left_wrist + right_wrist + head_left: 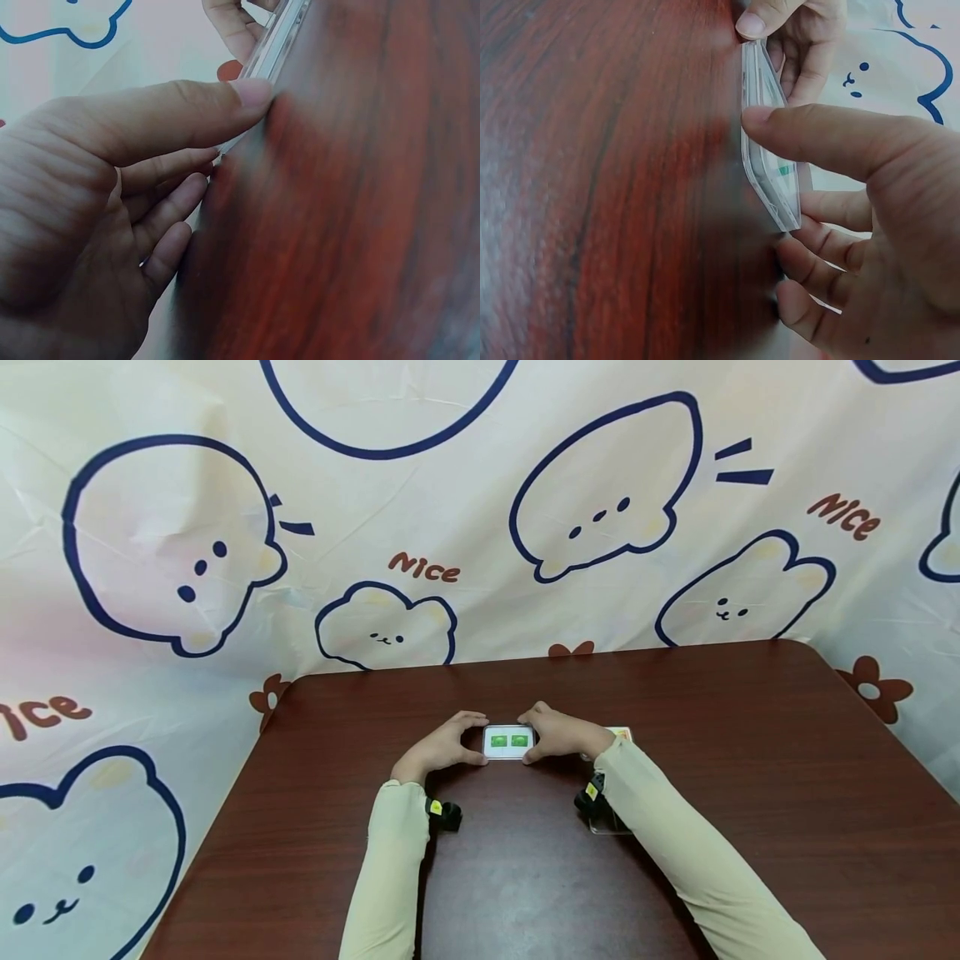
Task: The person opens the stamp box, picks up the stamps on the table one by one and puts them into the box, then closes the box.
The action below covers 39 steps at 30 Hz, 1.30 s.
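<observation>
A flat clear plastic case with a white face and two green rectangles lies at the middle of the table, near its far side. My left hand pinches the left end between thumb and fingers. At the opposite end, my right hand grips the case the same way. Seen edge-on in the right wrist view, the case shows layered transparent sides, with the right thumb on its near edge. In the left wrist view the left thumb presses the edge of the case.
Partly hidden by the right forearm, a clear item with a yellow and red patch lies on the brown table. A transparent edge shows below the right wrist camera. A printed cloth hangs behind the table.
</observation>
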### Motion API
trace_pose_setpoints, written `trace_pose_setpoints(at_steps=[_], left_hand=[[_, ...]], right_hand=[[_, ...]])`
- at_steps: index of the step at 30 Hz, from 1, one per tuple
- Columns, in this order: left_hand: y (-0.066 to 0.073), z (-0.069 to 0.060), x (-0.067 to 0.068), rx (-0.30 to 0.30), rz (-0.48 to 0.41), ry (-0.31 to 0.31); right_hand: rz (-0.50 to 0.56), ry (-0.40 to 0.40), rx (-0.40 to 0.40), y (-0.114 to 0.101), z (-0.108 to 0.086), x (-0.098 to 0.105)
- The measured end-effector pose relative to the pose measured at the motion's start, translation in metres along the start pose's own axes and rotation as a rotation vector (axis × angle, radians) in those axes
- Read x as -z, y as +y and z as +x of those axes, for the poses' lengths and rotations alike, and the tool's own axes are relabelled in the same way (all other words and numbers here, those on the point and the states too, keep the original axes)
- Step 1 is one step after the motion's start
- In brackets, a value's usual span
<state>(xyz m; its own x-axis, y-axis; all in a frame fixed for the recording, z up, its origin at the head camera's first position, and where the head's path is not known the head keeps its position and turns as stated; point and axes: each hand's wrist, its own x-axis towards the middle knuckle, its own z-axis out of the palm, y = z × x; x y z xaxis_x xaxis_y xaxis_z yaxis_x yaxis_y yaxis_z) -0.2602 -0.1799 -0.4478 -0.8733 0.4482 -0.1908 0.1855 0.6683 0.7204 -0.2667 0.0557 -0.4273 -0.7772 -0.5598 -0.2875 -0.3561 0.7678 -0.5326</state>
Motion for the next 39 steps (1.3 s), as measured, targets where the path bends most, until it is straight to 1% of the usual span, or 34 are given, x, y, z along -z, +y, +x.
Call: trace_pose_setpoints(at_steps=[4,7,12,17,20,24,27,30,32,36,39], left_hand=[[0.002,0.003,0.002,0.002,0.010,-0.003],[0.003,0.005,0.003,-0.001,-0.004,-0.005],[0.006,0.005,0.003,0.010,-0.061,0.012],[0.013,0.003,-0.005,0.034,-0.087,0.014],[0.022,0.004,-0.008,0.018,-0.088,0.024],[0.040,0.009,-0.009,-0.023,-0.074,0.043],[0.054,0.016,-0.008,-0.057,-0.054,0.036],[0.067,0.024,-0.012,-0.089,-0.025,0.010],[0.072,0.030,-0.016,-0.106,-0.009,-0.004],[0.077,0.040,-0.027,-0.118,-0.002,-0.032],[0.082,0.045,-0.035,-0.136,-0.002,-0.053]], right_hand=[[0.002,-0.018,0.005,0.003,-0.002,0.005],[0.023,-0.016,0.020,0.008,-0.005,0.008],[0.079,0.049,0.062,0.017,-0.014,0.011],[0.126,0.090,0.087,0.024,-0.032,0.009],[0.121,0.108,0.098,0.026,-0.043,0.010],[0.107,0.128,0.112,0.025,-0.055,0.016],[0.087,0.138,0.115,0.026,-0.063,0.021],[0.074,0.139,0.112,0.031,-0.074,0.022],[0.074,0.137,0.106,0.035,-0.082,0.021],[0.086,0.135,0.093,0.041,-0.101,0.018],[0.094,0.128,0.079,0.045,-0.115,0.016]])
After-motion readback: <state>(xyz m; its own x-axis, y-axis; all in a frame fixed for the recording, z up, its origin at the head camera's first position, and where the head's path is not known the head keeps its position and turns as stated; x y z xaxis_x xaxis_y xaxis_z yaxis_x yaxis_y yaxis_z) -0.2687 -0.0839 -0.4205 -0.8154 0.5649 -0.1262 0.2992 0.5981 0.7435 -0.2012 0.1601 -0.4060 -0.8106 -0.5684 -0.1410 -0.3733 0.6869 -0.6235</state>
